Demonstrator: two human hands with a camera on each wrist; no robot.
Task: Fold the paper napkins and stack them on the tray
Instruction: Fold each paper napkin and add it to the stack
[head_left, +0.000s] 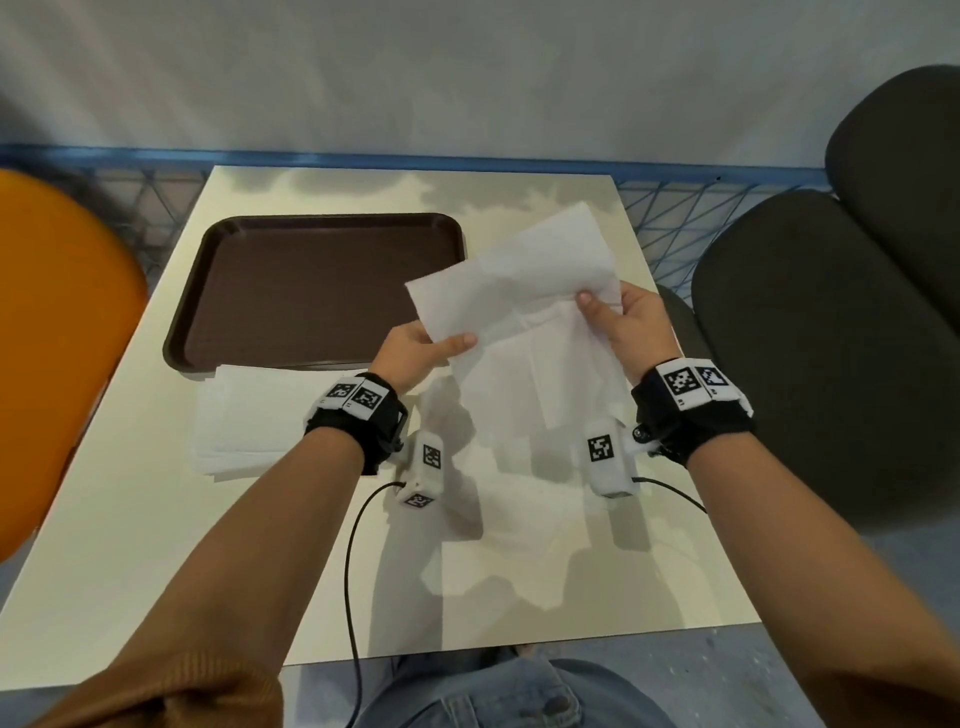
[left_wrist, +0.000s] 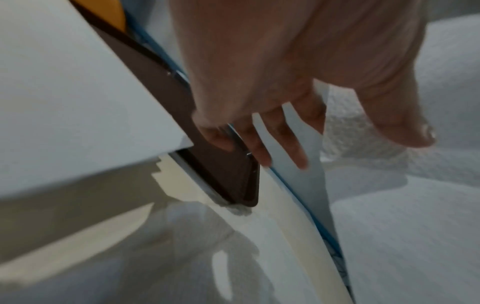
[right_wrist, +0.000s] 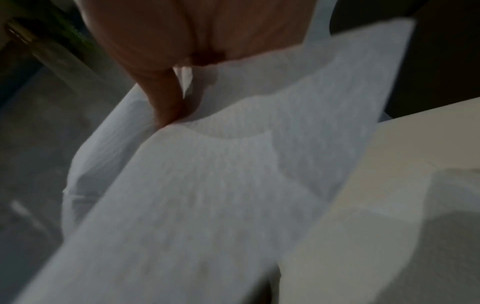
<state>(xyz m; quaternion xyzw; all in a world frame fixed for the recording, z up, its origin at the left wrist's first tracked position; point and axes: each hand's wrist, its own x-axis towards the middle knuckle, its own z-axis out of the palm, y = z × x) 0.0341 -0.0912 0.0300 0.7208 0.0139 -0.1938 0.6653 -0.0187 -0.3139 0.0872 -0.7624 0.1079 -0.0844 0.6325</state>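
I hold a white paper napkin (head_left: 519, 270) in the air over the right half of the table, just right of the brown tray (head_left: 332, 221). My left hand (head_left: 447, 345) pinches its lower left edge, thumb on top. At its right edge my right hand (head_left: 597, 312) pinches it the same way. The sheet's top part points away from me and its lower part hangs towards the table. The tray holds nothing. A flat stack of white napkins (head_left: 244, 421) lies in front of the tray. The left wrist view shows fingers (left_wrist: 283, 144) behind the napkin (left_wrist: 389, 226). In the blurred right wrist view, the napkin (right_wrist: 207, 185) fills the frame.
The cream table (head_left: 156, 545) has an orange chair (head_left: 57, 338) at its left and dark padded seats (head_left: 831, 338) at its right. A blue mesh rail (head_left: 675, 208) runs behind it. Black camera cables (head_left: 353, 571) trail over the near table edge.
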